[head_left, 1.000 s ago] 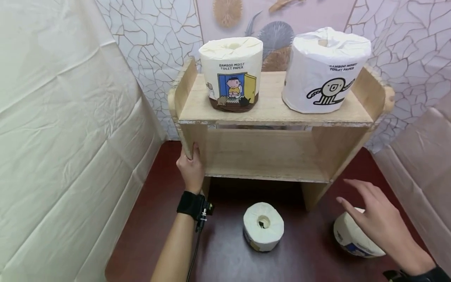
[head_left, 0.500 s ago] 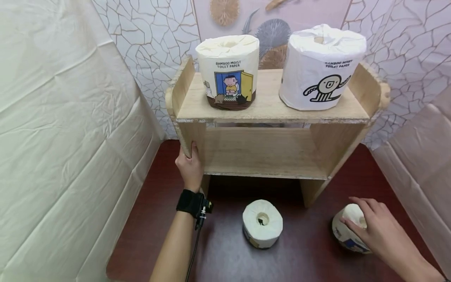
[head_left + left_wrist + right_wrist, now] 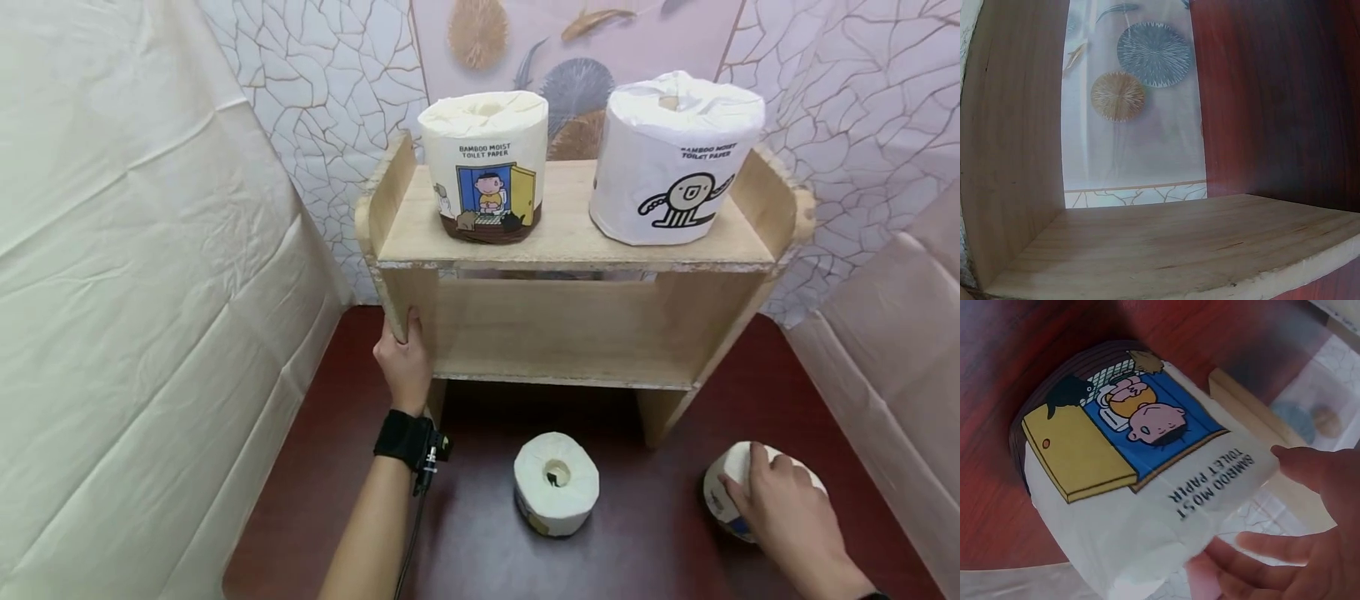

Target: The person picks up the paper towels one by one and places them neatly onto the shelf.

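Observation:
My left hand (image 3: 405, 360) grips the front edge of the left side panel of a two-tier wooden shelf (image 3: 555, 329). In the left wrist view, the shelf's board (image 3: 1160, 250) fills the lower part, and the hand is nearly all outside the picture. At the right, my right hand (image 3: 797, 517) holds a wrapped toilet paper roll (image 3: 722, 492) from above, thumb on the near rim and fingers over the top. The right wrist view shows its cartoon wrapper (image 3: 1129, 437) close up, the thumb (image 3: 1300, 464) at the top edge and the fingers (image 3: 1266, 556) bent near it.
Another toilet paper roll (image 3: 558, 492) stands on the dark red table (image 3: 637, 558) before the shelf. Two more wrapped rolls, one cream (image 3: 483, 167) and one white (image 3: 675, 158), stand on the shelf's top board. Pale cloth walls (image 3: 135, 333) flank the table.
My right hand has moved down onto the right-hand roll, its fingers now over the roll's top. My left hand keeps its grip on the shelf panel. The head view has shifted slightly.

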Demonstrator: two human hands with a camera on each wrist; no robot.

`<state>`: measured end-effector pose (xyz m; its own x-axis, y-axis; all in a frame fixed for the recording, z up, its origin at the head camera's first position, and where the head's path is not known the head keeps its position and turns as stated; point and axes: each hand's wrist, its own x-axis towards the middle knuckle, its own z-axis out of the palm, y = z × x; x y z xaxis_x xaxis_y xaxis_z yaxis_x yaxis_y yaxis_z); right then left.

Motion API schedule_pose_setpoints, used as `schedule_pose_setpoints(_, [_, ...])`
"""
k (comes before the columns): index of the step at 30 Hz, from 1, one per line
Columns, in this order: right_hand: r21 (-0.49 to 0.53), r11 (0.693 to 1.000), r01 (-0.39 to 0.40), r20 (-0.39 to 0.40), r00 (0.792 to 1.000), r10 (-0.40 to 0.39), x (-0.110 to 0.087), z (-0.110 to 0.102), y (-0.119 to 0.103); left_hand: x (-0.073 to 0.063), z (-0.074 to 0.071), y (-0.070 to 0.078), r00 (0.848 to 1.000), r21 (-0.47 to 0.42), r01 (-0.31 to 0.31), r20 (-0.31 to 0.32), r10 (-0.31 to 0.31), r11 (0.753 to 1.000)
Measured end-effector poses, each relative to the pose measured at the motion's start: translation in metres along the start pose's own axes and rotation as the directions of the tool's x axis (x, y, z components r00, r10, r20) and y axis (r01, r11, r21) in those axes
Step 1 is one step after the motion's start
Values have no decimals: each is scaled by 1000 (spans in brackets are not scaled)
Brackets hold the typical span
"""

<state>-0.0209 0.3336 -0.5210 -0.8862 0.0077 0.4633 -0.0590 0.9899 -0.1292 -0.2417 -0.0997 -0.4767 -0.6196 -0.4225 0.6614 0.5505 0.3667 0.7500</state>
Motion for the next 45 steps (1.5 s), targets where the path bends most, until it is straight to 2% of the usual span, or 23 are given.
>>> schedule_pose_setpoints(3, [9, 995, -103, 57, 993, 102, 4, 6, -4, 0, -4, -2, 1000, 11, 1, -8, -1, 1000])
schedule_pose_setpoints(5, [19, 980, -200, 136, 971, 196, 7, 7, -7, 0, -5, -3, 1000, 9, 0, 4, 0, 1000])
schedule_pose_setpoints(7, [18, 956, -294, 225, 932, 283, 12, 7, -8, 0, -3, -3, 1000, 3, -4, 14, 4, 1000])
schedule_pose_setpoints(10, [-3, 908, -419, 352, 850, 393, 19, 7, -8, -1, -2, -3, 1000, -1, -7, 9, 7, 1000])
schedule_pose_setpoints(11, [-11, 892, -451, 384, 822, 420, 22, 7, -8, 0, -1, -3, 1000, -3, -9, 2, 9, 1000])
schedule_pose_setpoints(14, [-30, 852, -523, 434, 761, 483, 31, 7, -8, 0, 0, -3, 1000, -2, -14, -8, 14, 1000])
schedule_pose_setpoints(17, [-55, 820, -570, 451, 718, 530, 38, 8, -9, 0, 1, -3, 1000, -10, -18, -1, 18, 1000])
schedule_pose_setpoints(19, [-59, 805, -591, 442, 707, 552, 40, 9, -11, -1, 1, -4, 1000, -13, -17, 3, 17, 1000])
schedule_pose_setpoints(22, [-58, 796, -602, 417, 710, 568, 39, 13, -14, -2, 1, -4, 1000, -17, -17, 4, 17, 1000])
schedule_pose_setpoints(29, [-41, 808, -588, 324, 757, 568, 34, 21, -17, -1, -1, -4, 1000, -20, -26, 12, 27, 999])
schedule_pose_setpoints(37, [-31, 820, -572, 248, 790, 560, 32, 23, -19, 0, -2, -2, 1000, -28, -19, 15, 19, 999])
schedule_pose_setpoints(41, [-31, 822, -569, 236, 795, 559, 33, 23, -19, 1, -1, -3, 999, -29, -25, 20, 25, 999])
schedule_pose_setpoints(45, [-35, 817, -575, 265, 783, 562, 33, 22, -18, 0, -1, -3, 999, -16, -26, 20, 26, 1000])
